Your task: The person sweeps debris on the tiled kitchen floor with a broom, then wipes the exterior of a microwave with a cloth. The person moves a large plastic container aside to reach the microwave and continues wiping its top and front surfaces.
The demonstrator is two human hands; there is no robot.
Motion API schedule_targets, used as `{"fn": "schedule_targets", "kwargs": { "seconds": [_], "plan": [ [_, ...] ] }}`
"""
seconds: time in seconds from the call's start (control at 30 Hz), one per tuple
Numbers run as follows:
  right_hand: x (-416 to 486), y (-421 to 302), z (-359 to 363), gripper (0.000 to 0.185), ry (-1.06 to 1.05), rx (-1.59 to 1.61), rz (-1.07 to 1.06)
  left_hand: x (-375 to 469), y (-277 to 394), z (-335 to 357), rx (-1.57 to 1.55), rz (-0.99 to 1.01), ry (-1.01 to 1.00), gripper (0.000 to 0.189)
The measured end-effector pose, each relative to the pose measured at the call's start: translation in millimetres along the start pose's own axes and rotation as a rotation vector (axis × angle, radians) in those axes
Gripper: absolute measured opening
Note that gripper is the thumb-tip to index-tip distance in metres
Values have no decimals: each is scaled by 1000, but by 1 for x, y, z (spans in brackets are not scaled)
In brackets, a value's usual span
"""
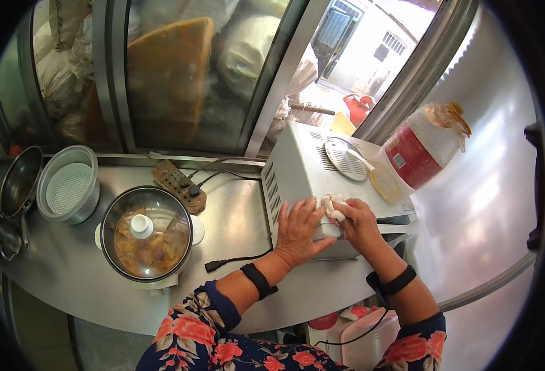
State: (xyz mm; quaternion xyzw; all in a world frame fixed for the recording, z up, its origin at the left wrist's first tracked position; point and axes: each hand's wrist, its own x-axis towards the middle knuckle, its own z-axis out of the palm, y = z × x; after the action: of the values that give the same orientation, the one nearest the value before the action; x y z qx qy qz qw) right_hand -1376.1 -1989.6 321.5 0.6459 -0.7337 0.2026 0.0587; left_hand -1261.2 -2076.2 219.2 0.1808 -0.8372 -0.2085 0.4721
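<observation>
My right hand (361,226) grips a bunched white cloth or bag (333,207) at the front top edge of a white vented appliance (300,162). Beside it, my left hand (301,230) lies with fingers spread on the appliance's top, its thumb near a pale block-like item (328,230) under the bunched piece. Whether that item and the bunched piece are one thing, I cannot tell. Behind my hands, a round plate (345,155) with a white utensil rests on the appliance. A large plastic jug (414,155) with a red label stands tilted in view to the right.
An electric pot (146,234) with a glass lid holds food on the metal counter (226,208). Behind it lies a power strip (179,185) with plugs. A loose black cord connector (214,265) is near the pot. A steamer pot (68,185) and a pan (21,181) are at left.
</observation>
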Motion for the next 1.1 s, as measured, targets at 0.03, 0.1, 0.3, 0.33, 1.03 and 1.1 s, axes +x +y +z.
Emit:
{"fn": "schedule_targets", "kwargs": {
  "seconds": [0.03, 0.1, 0.3, 0.33, 1.03, 1.1],
  "plan": [
    [7, 0, 1, 26, -5, -61, -13, 0, -1, 1, -3, 4, 10, 68],
    [19, 1, 1, 23, -103, 93, 168, 0, -2, 4, -31, 11, 24, 69],
    [70, 2, 13, 14, -161, 165, 284, 0, -5, 6, -95, 30, 51, 68],
    [83, 3, 16, 13, -183, 157, 290, 0, -5, 6, -105, 34, 52, 67],
    [264, 53, 79, 14, -209, 144, 496, -1, -3, 1, -165, -43, 6, 61],
    [269, 52, 80, 14, -200, 138, 513, -1, -3, -1, -150, -41, 7, 61]
  ]
}}
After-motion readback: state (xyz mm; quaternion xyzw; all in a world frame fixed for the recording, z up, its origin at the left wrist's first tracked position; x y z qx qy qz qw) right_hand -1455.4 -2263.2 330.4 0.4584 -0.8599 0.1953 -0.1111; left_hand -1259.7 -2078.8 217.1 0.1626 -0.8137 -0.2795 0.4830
